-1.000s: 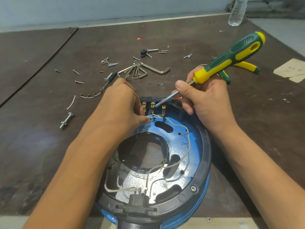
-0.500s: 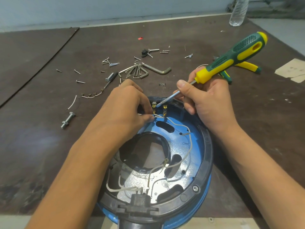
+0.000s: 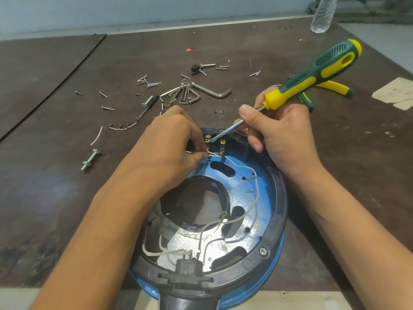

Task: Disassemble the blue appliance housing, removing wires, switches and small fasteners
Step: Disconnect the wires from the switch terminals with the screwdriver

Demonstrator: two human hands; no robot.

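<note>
The round blue appliance housing (image 3: pixel 266 198) with its black rim lies open-side up at the table's near edge. White wires (image 3: pixel 252 173) run inside it to brass terminals (image 3: pixel 221 145) at the far rim. My left hand (image 3: pixel 169 144) pinches a white wire end right beside those terminals. My right hand (image 3: pixel 281 135) grips a green and yellow screwdriver (image 3: pixel 312 72) by the shaft and lower handle. The screwdriver's tip rests on the terminal block.
Loose screws (image 3: pixel 147 81), a set of hex keys (image 3: pixel 190 92), a bolt with nuts (image 3: pixel 90 159) and cut wire pieces (image 3: pixel 120 127) lie scattered beyond the housing. Yellow-handled pliers (image 3: pixel 333 87) sit at the right, a plastic bottle (image 3: pixel 323 14) at the far right corner.
My left hand has slid right along the terminals, covering the leftmost one, and now pinches the wire. The screwdriver tip stays on the terminal block.
</note>
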